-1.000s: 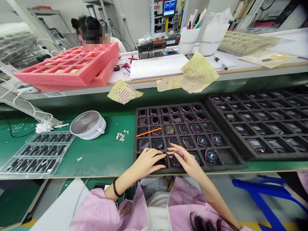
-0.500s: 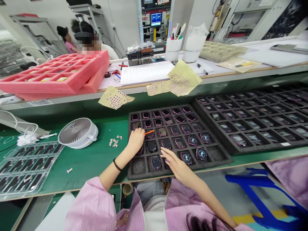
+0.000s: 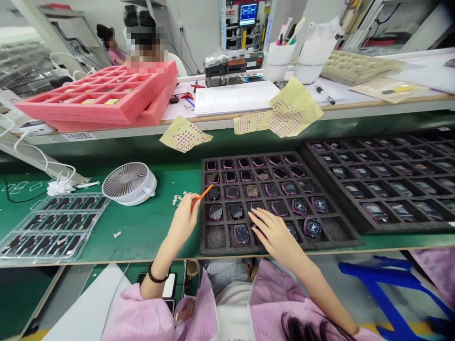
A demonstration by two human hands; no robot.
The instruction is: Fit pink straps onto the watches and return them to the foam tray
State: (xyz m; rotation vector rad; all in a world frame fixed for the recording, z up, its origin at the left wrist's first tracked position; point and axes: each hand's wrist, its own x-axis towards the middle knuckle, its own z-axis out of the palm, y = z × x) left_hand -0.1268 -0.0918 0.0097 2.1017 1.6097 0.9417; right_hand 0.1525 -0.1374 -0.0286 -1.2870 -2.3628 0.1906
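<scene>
My left hand [image 3: 185, 214] is closed on a thin orange stick-like tool [image 3: 206, 191], just off the left edge of a black foam tray [image 3: 215, 237]. The tool's tip points over the tray, near a watch [image 3: 213, 193] in the left column. Several rows of square smartwatches with purplish rims lie in the tray's compartments. My right hand [image 3: 275, 233] rests low over the front rows, fingers stretched out and slightly apart. Its fingertips partly cover a watch [image 3: 256, 206], and whether they press on it is hidden. Lit dials show on a watch [image 3: 313, 227] right of this hand.
Small pale pieces [image 3: 180, 197] lie left of the tray, beside a white fan [image 3: 130, 183]. A clear tray of black parts [image 3: 53, 220] sits at far left. Another foam tray [image 3: 387, 225] adjoins on the right. Above, a shelf bears pink foam trays [image 3: 106, 116] and cups.
My left hand has drawn back leftward from over the watches, still gripping the orange tool. My right hand stays over the front rows, its fingertips now covering more of a watch. The view has shifted.
</scene>
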